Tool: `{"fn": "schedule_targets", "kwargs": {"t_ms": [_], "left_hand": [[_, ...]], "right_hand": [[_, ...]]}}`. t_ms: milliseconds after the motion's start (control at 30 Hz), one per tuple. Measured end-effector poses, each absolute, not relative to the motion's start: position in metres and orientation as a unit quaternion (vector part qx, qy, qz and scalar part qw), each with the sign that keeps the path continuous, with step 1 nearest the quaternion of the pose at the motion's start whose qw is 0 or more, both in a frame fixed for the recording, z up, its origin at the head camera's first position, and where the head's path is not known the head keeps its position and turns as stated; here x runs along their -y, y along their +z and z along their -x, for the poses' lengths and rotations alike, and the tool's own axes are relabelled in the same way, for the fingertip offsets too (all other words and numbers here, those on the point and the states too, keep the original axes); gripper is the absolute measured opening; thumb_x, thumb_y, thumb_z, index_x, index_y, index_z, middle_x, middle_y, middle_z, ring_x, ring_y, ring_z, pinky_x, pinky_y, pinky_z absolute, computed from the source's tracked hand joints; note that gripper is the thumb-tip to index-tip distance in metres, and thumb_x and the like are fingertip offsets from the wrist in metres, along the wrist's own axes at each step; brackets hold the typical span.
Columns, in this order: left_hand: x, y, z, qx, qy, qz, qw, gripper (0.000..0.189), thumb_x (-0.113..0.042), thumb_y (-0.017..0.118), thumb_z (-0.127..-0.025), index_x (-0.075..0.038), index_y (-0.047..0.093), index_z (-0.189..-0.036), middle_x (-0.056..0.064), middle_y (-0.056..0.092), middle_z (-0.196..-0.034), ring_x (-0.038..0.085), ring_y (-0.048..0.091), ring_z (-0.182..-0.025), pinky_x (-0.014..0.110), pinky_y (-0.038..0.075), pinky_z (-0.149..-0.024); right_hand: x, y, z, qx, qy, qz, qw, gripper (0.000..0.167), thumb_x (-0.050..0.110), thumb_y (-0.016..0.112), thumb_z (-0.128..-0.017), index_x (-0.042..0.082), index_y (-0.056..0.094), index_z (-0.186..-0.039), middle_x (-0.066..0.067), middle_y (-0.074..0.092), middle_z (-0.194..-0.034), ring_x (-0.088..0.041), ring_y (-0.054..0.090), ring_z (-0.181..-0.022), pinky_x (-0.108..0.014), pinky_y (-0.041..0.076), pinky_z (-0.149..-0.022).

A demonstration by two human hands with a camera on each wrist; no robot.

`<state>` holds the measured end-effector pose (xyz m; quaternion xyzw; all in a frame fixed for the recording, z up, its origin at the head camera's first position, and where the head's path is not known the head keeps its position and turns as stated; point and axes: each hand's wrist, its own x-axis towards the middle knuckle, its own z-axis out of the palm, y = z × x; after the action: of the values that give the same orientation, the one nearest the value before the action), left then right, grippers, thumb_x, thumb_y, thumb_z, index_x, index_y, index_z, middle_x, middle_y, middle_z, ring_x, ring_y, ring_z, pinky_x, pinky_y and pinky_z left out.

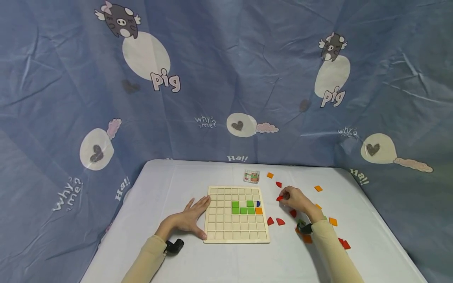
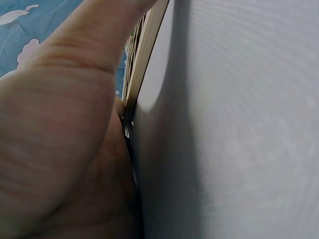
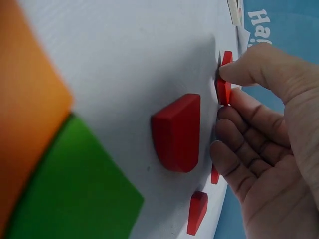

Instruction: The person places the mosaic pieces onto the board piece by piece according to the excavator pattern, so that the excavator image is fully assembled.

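Blue cloth with pigs, hearts and funny words on it hangs at the back, and a white table stands in front of it. On the table lies a flat wooden board with lots of little boxes. Five green squares sit in the boxes on its right half and make a cup shape. An orange square sits right beside them, at the board's right side, and a small blue piece with a round edge is in the box just behind it. The person's left hand is spread out flat — its fingertips touch the board's left edge, and its thumb touches near the front left corner. The right hand is off to the right of the board. Its thumb and first finger pinch a small red piece, and its other fingers are bent; it is hard to tell if the piece touches the table. More red pieces lie about near that hand — one behind it, some in front. Loose orange pieces are spread over the right side too, and a green piece is partly hidden by the right wrist. Behind the board lies a small picture card with bright colors. Both sleeves are light tan.
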<state>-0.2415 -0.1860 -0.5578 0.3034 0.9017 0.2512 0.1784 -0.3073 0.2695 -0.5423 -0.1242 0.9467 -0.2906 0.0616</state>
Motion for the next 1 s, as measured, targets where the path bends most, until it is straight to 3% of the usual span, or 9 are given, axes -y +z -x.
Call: {"fn": "schedule_targets", "kwargs": {"t_ms": [367,1000], "left_hand": [[0.185,-0.559,0.242,-0.902,0.252,-0.302,0.179,0.135,-0.063,0.081,-0.061,-0.006,0.003,-0.155,0.008,-0.003,-0.164,0.028,-0.004,-0.151,0.057,-0.011,-0.119],[0.185,-0.556,0.241,-0.903,0.244,-0.306,0.179,0.134,-0.060,0.081,-0.062,-0.005,0.001,-0.155,0.009,-0.004,-0.164,0.028,-0.004,-0.151,0.056,-0.011,-0.119]], "right_hand": [[-0.259,-0.542,0.306,-0.945,-0.296,0.129,0.054,0.019,0.013,0.075,-0.078,0.009,0.063,-0.091,-0.001,0.060,-0.083,-0.014,0.053,-0.075,-0.023,0.048,-0.064],[-0.166,-0.533,0.299,-0.912,-0.289,0.288,0.034,0.017,0.015,0.076,-0.078,0.011,0.064,-0.090,0.004,0.059,-0.081,-0.006,0.052,-0.069,-0.019,0.048,-0.061]]}}
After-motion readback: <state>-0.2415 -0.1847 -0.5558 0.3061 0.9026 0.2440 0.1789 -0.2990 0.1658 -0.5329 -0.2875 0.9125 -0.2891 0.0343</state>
